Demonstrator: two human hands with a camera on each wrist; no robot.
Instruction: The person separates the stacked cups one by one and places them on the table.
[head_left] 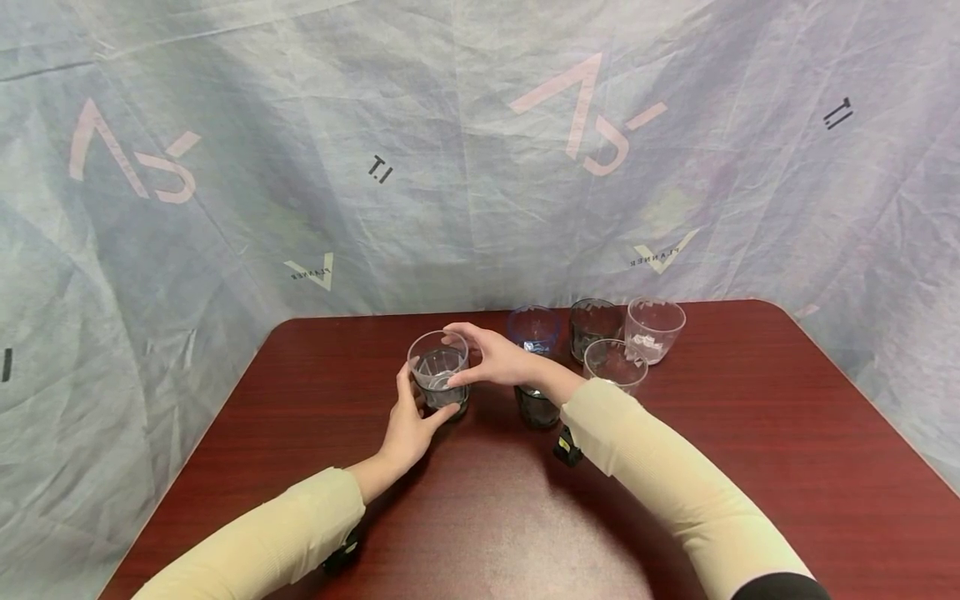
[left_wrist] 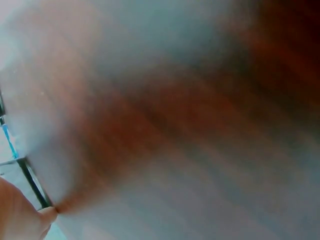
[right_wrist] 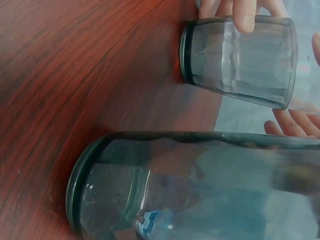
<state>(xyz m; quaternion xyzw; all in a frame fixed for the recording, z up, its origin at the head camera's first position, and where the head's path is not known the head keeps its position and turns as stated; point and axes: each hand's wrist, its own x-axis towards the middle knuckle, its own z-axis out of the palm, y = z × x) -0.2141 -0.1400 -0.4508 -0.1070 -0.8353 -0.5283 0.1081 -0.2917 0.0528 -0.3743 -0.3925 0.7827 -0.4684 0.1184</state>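
Note:
In the head view my left hand (head_left: 408, 429) curls round the lower part of a dark-tinted glass (head_left: 453, 408), which stands upright on the table. A clear glass (head_left: 427, 340) sits partly inside it, its rim standing higher. My right hand (head_left: 495, 357) holds the clear glass from the right, fingers by the far rim and thumb on the near side. The right wrist view shows the tinted glass (right_wrist: 240, 60) sideways, with left-hand fingers (right_wrist: 244, 15) against it and right-hand fingers (right_wrist: 290, 122) near its rim. Heavy blur fills the left wrist view, with the thumb (left_wrist: 25, 212) at lower left.
Behind and below my right wrist stand a blue glass (head_left: 534, 321) and a dark glass (head_left: 538, 410). Farther right are another dark glass (head_left: 595, 329) and two clear glasses, one (head_left: 656, 317) at the back and one (head_left: 615, 358) in front. A printed cloth (head_left: 465, 167) hangs behind the table.

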